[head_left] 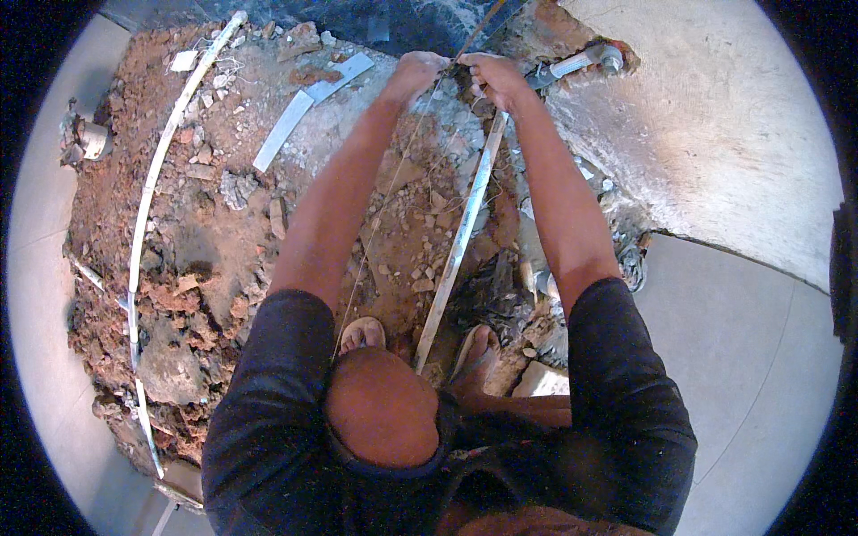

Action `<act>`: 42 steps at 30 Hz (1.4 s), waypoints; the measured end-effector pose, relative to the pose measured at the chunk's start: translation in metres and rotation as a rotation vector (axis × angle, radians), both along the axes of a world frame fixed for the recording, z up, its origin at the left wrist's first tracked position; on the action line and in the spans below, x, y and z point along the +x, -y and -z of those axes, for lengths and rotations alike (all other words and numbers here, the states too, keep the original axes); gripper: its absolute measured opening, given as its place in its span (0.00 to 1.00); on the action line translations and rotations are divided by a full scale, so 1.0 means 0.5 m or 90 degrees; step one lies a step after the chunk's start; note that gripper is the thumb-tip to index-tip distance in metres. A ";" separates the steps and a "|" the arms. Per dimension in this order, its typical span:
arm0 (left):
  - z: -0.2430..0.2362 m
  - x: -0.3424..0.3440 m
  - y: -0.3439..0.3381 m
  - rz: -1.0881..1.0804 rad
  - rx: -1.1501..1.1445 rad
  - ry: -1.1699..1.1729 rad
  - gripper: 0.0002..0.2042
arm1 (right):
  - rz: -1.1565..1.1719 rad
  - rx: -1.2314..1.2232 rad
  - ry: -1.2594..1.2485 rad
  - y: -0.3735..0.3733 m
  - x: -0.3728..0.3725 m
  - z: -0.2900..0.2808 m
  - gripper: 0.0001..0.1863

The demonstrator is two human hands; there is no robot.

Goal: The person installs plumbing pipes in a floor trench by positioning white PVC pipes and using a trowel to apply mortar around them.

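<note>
At the top middle, my left hand (417, 73) is closed on a thin string (384, 188), which runs down toward my left foot. Close beside it, my right hand (495, 79) pinches at the same line, where a thin brownish strand (483, 27) extends upward; the fingertips are too small to make out exactly. Below my right hand, a long pale straight strip (460, 241) lies lengthwise over the dug-up dirt (411, 205), reaching down between my sandalled feet.
Rubble and soil hold a long white pipe (156, 170) on the left, two pale boards (281, 134) and a short capped pipe (94, 140). Pipe fittings (581, 62) sit upper right, beside a light slab (706, 107). Grey flooring (733, 366) borders the trench. A dark surface (375, 27) lies ahead.
</note>
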State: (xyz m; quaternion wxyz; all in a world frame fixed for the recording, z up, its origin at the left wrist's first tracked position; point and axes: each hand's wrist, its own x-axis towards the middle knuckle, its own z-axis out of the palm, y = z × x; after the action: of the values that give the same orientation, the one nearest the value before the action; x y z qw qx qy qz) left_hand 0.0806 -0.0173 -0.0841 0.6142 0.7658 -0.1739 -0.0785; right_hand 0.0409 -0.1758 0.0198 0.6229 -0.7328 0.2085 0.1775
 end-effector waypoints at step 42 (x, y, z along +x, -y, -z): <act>-0.230 -0.552 -0.169 -0.027 -0.307 -0.298 0.13 | 0.317 -0.051 0.103 -0.103 -0.036 0.201 0.09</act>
State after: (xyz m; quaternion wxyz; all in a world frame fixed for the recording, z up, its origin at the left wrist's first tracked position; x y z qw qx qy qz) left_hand -0.1953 0.0673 0.0310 0.8026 0.5629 -0.0255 -0.1960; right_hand 0.0228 -0.1243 -0.0808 0.6323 -0.6949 0.3390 -0.0489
